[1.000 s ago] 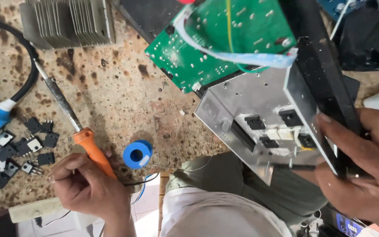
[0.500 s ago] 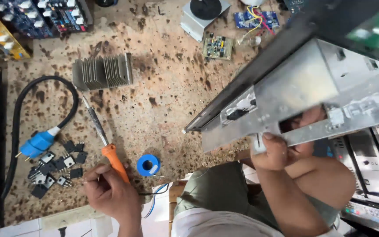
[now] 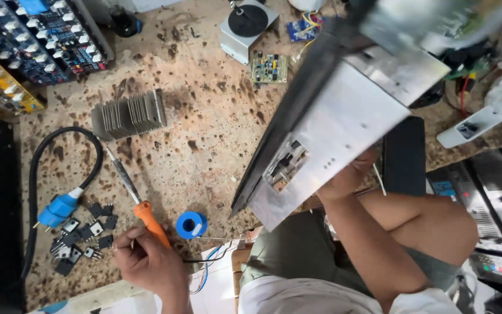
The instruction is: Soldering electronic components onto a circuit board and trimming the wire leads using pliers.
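Observation:
My left hand [image 3: 146,261] grips the orange handle of a soldering iron [image 3: 140,203] whose metal tip points up toward a finned heat sink [image 3: 128,114]. A blue solder spool [image 3: 191,224] sits just right of the handle. My right hand [image 3: 350,177] holds a large silver metal chassis [image 3: 344,110] from underneath, tilted up above the bench with its dark edge facing left. Its upper part is blurred.
Several small black transistors [image 3: 82,238] lie left of my left hand beside a blue plug [image 3: 58,209] on a black cable. Circuit boards [image 3: 36,35] fill the top left. A small green board [image 3: 269,68], a grey box [image 3: 248,29] and equipment [image 3: 489,197] at right surround the stained bench.
The chassis has swung up and toward the right, its circuit-board side turning away. The view widened over the bench. My left hand stayed on the soldering iron.

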